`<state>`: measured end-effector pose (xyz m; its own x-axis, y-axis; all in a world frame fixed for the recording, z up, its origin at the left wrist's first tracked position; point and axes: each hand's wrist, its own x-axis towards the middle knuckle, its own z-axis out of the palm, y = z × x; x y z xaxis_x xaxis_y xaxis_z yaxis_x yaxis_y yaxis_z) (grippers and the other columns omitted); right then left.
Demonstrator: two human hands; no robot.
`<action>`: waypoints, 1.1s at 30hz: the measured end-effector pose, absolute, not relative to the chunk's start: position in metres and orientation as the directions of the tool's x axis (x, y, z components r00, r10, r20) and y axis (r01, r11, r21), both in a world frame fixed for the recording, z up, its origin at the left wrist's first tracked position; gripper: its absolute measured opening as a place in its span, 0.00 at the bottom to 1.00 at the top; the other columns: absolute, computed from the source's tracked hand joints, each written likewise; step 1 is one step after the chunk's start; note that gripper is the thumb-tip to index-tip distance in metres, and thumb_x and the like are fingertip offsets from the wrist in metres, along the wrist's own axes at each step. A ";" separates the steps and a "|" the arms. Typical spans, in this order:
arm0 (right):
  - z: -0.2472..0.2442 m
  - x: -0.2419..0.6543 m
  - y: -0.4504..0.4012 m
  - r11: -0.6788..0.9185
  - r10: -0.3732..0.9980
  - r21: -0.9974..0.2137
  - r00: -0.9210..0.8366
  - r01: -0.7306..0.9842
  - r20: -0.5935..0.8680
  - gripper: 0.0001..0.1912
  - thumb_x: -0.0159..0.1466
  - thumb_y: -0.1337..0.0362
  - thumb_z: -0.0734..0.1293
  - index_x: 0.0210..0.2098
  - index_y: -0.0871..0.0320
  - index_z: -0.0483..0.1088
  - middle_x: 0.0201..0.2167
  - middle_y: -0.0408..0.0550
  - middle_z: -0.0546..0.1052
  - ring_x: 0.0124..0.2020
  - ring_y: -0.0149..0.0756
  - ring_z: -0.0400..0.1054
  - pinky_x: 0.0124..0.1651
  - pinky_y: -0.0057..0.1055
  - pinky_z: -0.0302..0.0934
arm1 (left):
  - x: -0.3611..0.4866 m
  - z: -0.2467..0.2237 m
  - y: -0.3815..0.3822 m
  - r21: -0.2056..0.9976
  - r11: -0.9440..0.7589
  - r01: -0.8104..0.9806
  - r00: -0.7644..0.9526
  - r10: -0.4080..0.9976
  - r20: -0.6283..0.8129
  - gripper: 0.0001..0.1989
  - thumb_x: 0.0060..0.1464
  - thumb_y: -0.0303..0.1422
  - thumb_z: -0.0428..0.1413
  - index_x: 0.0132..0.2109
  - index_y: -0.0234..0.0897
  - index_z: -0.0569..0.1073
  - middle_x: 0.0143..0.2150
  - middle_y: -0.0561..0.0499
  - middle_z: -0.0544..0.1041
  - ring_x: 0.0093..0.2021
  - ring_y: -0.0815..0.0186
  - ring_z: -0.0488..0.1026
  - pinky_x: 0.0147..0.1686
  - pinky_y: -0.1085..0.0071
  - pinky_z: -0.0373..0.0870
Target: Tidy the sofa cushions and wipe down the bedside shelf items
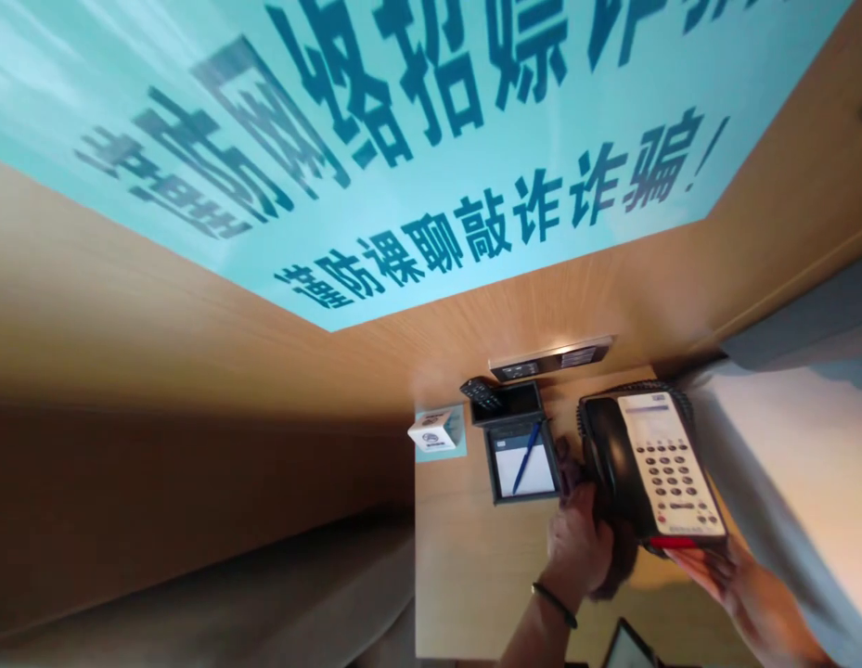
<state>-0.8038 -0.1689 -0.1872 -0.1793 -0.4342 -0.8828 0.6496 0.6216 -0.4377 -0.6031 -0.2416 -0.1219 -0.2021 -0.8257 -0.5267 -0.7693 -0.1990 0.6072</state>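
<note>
My left hand (580, 538), with a dark band at its wrist, is closed on a dark brown cloth (617, 561) at the left side of the black telephone (671, 464). Part of the cloth reaches up beside the notepad tray (493, 464). My right hand (729, 575) holds the phone at its lower right edge, fingers under it near a red strip. The phone looks tilted, with its handset on the left and its keypad facing up. A blue pen (526, 458) lies across the white notepad.
On the wooden table (451, 575), a remote (481, 393) leans in a black holder, left of which stands a small white box (432, 430). A socket panel (552, 359) is on the wall. A dark-framed object (629, 647) shows at the bottom; bedding (792, 417) lies right.
</note>
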 end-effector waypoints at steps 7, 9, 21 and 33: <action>-0.151 -0.798 -0.225 0.711 -0.378 -0.394 -0.154 0.582 -0.913 0.18 0.70 0.59 0.50 0.50 0.65 0.60 0.37 0.59 0.75 0.36 0.41 0.72 0.37 0.27 0.70 | -0.613 -0.121 -0.287 0.556 -0.174 -0.813 -0.146 -0.863 -0.483 0.25 0.51 0.28 0.47 0.58 0.40 0.65 0.55 0.51 0.71 0.54 0.64 0.69 0.56 0.70 0.64; -0.155 -0.804 -0.217 0.806 -0.374 -0.394 -0.136 0.443 -0.918 0.23 0.69 0.56 0.51 0.50 0.69 0.60 0.39 0.63 0.74 0.35 0.43 0.72 0.35 0.30 0.69 | -0.615 -0.123 -0.288 0.569 -0.183 -0.801 -0.126 -0.879 -0.460 0.26 0.50 0.27 0.47 0.58 0.40 0.65 0.56 0.52 0.71 0.54 0.65 0.69 0.57 0.71 0.63; -0.153 -0.856 -0.329 0.566 -0.802 -0.786 -0.390 -0.249 -0.453 0.28 0.56 0.50 0.62 0.50 0.60 0.68 0.49 0.50 0.71 0.52 0.42 0.63 0.61 0.35 0.52 | -0.611 -0.122 -0.246 0.584 -0.137 -0.800 -0.211 -0.847 -0.488 0.29 0.50 0.27 0.47 0.61 0.39 0.63 0.59 0.53 0.68 0.56 0.68 0.66 0.59 0.75 0.60; -0.194 -0.872 -0.350 0.571 -0.799 -0.819 -0.267 -0.051 -0.540 0.36 0.52 0.37 0.66 0.45 0.62 0.70 0.31 0.48 0.73 0.29 0.35 0.65 0.27 0.28 0.58 | -0.621 -0.129 -0.247 0.522 -0.249 -0.816 -0.118 -0.812 -0.572 0.32 0.51 0.27 0.48 0.65 0.40 0.58 0.59 0.52 0.69 0.56 0.66 0.68 0.58 0.72 0.63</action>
<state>-0.8719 -0.3503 -0.1943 -0.2668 -0.7985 -0.5397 -0.0513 0.5709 -0.8194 -0.6211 -0.2471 -0.1294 -0.1179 -0.8119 -0.5718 -0.8158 -0.2491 0.5219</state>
